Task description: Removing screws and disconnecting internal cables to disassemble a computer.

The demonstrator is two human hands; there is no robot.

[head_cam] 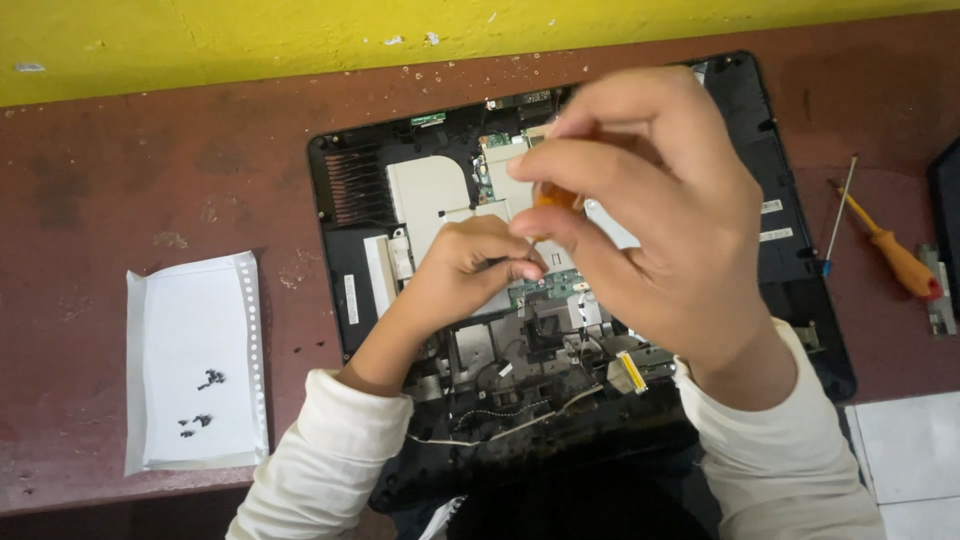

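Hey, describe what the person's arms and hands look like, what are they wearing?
Both arms are covered by long cream-white sleeves of soft knit fabric, with ribbed cuffs ending at the wrists. The left hand and right hand are bare: no gloves, and no rings, watch or bracelets show. The left sleeve and right sleeve look plain, without print or markings.

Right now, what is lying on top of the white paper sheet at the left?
On the white paper sheet lie small dark screws in loose clusters. Whatever is under the sheet is covered.

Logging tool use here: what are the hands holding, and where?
Right hand grips a screwdriver's orange handle; left hand pinches near its tip.
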